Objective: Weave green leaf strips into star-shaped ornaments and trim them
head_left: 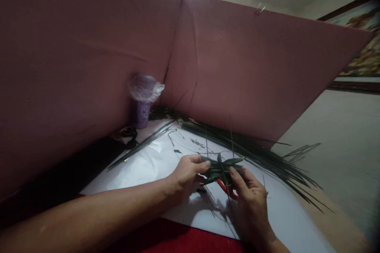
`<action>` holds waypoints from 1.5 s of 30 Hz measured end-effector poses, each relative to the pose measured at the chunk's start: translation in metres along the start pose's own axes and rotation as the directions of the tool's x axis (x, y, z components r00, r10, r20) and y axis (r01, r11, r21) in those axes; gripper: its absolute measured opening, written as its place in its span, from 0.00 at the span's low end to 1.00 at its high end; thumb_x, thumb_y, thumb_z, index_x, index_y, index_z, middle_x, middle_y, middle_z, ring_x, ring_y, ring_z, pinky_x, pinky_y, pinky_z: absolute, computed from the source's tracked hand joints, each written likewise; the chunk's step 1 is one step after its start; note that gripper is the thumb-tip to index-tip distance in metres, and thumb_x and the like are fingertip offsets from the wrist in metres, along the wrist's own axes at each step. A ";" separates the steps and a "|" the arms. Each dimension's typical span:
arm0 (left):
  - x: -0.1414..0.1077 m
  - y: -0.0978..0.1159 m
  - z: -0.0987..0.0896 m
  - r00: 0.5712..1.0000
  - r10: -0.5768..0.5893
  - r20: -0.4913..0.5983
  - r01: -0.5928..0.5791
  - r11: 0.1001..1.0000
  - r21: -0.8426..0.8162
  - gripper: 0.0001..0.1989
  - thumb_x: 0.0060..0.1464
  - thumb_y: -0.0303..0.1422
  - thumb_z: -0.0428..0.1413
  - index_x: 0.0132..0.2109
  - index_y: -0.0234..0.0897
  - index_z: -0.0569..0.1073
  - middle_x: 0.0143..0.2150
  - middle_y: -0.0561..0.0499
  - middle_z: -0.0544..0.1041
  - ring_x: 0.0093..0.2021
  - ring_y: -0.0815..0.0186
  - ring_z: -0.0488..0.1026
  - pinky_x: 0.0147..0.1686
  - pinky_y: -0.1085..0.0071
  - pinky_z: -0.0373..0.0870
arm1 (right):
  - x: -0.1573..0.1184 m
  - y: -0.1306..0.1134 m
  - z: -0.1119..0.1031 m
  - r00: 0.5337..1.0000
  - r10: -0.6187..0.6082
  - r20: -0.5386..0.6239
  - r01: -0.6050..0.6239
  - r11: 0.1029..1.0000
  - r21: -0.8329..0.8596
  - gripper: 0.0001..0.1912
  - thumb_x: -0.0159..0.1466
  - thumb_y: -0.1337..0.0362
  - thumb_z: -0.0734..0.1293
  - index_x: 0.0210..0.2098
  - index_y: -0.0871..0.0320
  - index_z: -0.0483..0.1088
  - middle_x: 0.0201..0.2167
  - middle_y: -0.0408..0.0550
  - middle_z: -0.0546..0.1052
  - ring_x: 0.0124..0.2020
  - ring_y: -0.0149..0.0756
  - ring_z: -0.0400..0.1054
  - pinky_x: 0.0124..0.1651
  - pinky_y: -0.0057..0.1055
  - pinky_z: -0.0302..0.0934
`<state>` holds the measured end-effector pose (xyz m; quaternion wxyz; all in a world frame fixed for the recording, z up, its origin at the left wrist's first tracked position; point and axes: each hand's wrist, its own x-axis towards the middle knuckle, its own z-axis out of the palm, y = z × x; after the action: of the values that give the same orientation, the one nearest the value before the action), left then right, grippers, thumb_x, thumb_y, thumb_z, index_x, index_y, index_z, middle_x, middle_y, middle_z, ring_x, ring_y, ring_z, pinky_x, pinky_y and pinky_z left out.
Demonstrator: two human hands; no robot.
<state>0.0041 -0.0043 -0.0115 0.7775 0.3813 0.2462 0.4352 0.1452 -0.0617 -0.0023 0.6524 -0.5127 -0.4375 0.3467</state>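
Both hands are on the same thing here, a green leaf piece [220,168] with strips crossing over each other and pointy ends sticking out. It's held up just over the white tabletop [139,172], right between the two hands. Left hand [190,174] has its thumb and fingers closed in a pinch on one end, and the right hand [251,191] is pinching the other end the same way, thumb toward the camera. A few thin strands poke up and down from around it.

There's a curved red handle [222,185] showing just below the leaf piece, beside the right hand. Most of it is hidden, so can't tell if those fingers touch it.

Long green leaves [249,146] lie in a pile along the back edge by the pink wall [231,59], with a thinner bunch [142,144] off to the left. Little leaf scraps [177,151] are scattered past the hands. A purple cup [141,114] stands in the back corner, clear plastic [154,93] bunched around its upper part.
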 end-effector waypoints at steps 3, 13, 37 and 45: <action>-0.001 0.002 0.001 1.000 0.012 0.002 -0.012 1.000 0.006 0.14 0.41 0.36 0.63 0.32 0.30 0.72 0.28 0.48 0.73 0.26 0.70 0.68 0.27 0.73 0.58 | 0.002 0.003 0.000 0.999 0.034 0.018 -0.035 0.997 0.068 0.11 0.55 0.56 0.71 0.32 0.57 0.71 0.28 0.41 0.74 0.26 0.29 0.63 0.26 0.24 0.57; -0.003 0.005 0.004 0.999 0.045 -0.026 -0.043 0.997 0.058 0.10 0.40 0.32 0.62 0.25 0.30 0.69 0.21 0.54 0.68 0.20 0.74 0.62 0.23 0.74 0.54 | 0.005 0.006 0.001 0.998 0.059 -0.002 -0.058 0.984 0.167 0.12 0.53 0.58 0.73 0.32 0.58 0.72 0.26 0.41 0.74 0.25 0.29 0.65 0.25 0.25 0.58; -0.003 0.007 0.005 0.998 0.016 -0.060 -0.015 0.999 0.029 0.14 0.45 0.39 0.61 0.27 0.30 0.70 0.24 0.50 0.69 0.23 0.72 0.64 0.25 0.73 0.54 | 0.006 0.003 0.005 0.993 0.121 0.007 -0.119 0.958 0.261 0.11 0.51 0.60 0.74 0.28 0.58 0.71 0.24 0.39 0.73 0.23 0.27 0.64 0.26 0.23 0.60; -0.003 0.011 0.006 0.997 0.019 -0.068 -0.014 0.997 0.074 0.23 0.47 0.50 0.56 0.29 0.30 0.71 0.26 0.48 0.70 0.25 0.69 0.65 0.25 0.72 0.53 | 0.005 0.003 0.005 0.993 0.117 -0.011 -0.110 0.955 0.275 0.11 0.51 0.61 0.74 0.24 0.58 0.68 0.18 0.35 0.67 0.18 0.23 0.56 0.20 0.20 0.54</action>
<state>0.0011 -0.0058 0.0009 0.7503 0.3966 0.2856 0.4452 0.1422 -0.0541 -0.0036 0.7019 -0.4463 -0.3463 0.4338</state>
